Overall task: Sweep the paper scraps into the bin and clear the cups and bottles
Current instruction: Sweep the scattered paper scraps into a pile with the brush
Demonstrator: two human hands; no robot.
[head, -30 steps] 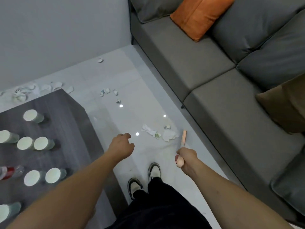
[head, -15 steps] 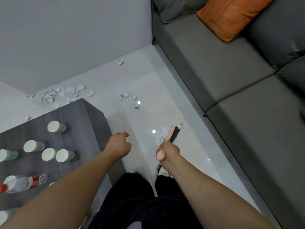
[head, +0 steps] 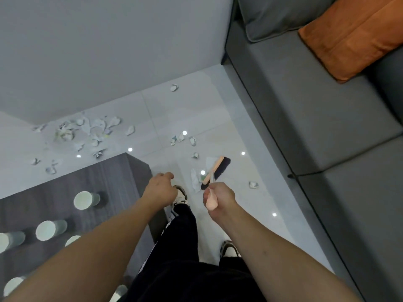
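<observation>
The right hand [head: 220, 198] is clenched round the pink handle of a broom [head: 214, 171], whose dark bristle head sits on the floor [head: 218, 110] beside a white scrap just ahead of the shoes. The left hand [head: 160, 188] hangs free with its fingers loosely curled, holding nothing. Most scraps [head: 87, 131] lie heaped by the wall beyond the bench [head: 109, 171] corner, with others strewn between bench and sofa [head: 305, 110]; no bin is in view. Cups [head: 84, 200] stand on the bench. A hard stroke on this glossy tile would likely scatter light paper under the sofa or bench, and a swing of the handle near the bench edge could topple cups.
</observation>
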